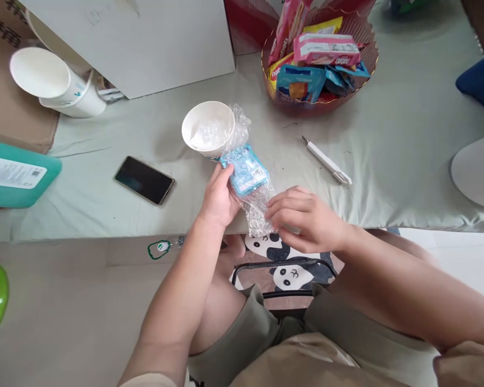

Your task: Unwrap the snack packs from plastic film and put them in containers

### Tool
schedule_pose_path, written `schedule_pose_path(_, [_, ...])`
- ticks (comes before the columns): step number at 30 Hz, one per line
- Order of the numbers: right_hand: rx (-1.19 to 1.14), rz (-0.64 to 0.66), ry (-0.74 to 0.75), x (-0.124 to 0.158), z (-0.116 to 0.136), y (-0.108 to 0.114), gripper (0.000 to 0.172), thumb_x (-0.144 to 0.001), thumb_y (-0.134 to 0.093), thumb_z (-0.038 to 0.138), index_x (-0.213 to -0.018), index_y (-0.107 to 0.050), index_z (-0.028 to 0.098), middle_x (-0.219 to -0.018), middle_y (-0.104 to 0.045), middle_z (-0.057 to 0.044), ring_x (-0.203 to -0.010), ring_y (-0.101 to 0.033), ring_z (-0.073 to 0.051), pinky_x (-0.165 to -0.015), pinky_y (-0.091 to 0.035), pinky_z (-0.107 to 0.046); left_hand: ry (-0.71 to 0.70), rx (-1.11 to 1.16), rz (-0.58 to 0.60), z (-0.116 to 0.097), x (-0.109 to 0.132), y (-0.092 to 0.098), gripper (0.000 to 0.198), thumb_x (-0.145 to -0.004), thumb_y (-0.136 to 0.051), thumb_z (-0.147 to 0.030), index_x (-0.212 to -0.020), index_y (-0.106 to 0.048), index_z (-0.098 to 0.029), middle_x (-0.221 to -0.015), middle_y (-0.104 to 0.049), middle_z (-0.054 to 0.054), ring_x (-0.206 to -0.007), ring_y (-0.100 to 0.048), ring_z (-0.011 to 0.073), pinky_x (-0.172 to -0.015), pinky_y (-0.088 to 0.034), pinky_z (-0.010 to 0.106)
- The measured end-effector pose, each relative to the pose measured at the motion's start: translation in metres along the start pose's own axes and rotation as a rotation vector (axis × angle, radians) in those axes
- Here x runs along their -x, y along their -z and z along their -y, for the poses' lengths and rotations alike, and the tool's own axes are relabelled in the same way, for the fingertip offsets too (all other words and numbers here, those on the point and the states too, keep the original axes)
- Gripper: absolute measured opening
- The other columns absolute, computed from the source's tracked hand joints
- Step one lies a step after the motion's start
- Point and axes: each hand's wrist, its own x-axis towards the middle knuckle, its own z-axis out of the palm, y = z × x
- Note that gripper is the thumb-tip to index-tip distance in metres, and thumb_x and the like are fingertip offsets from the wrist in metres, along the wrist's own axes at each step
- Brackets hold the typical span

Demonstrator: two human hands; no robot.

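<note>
A blue packet (246, 171) in a crinkled clear plastic wrapper (258, 208) is in my left hand (219, 198), thumb on its near-left side. The wrapper's loose ends stick out toward the cup and toward the table's front edge. My right hand (304, 217) is beside the lower end, fingers loosely curved and apart from the thumb; its fingertips reach the plastic's edge. Just beyond the packet stands a white paper cup (189, 124) with crumpled clear plastic (210, 133) inside. A white utility knife (326, 162) lies to the right.
A black phone (144, 179) lies left of my left hand. At the back is a reddish scalloped bowl (318, 107) of wrapped snacks, next to a white box (165, 43). Paper cups (44, 75) lie at left, above a teal container (20, 172). Another white container (478, 169) stands far right.
</note>
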Motion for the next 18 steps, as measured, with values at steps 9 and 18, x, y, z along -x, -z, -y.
schedule_pose_path(9, [0.164,-0.147,-0.489,-0.007,-0.003,-0.008,0.034,-0.087,-0.067,0.052,-0.096,-0.06,0.021,-0.092,-0.07,-0.007,-0.083,-0.064,-0.022,-0.067,-0.046,-0.034,0.202,0.011,0.253,0.0,0.026,-0.019,0.039,-0.09,-0.058,-0.049,-0.121,-0.059,-0.026,-0.113,-0.071,0.005,-0.114,-0.07,0.0271,-0.096,-0.058,0.042])
schedule_pose_path(18, [-0.108,-0.169,-0.594,-0.005,-0.01,-0.002,0.01,-0.09,-0.063,0.029,-0.083,-0.062,0.022,-0.087,-0.066,-0.005,-0.082,-0.061,-0.019,-0.072,-0.049,-0.034,0.21,-0.168,0.288,0.007,0.024,-0.014,0.085,-0.08,-0.077,-0.034,-0.152,-0.032,-0.038,-0.131,-0.065,0.002,-0.115,-0.067,0.0217,-0.102,-0.055,0.041])
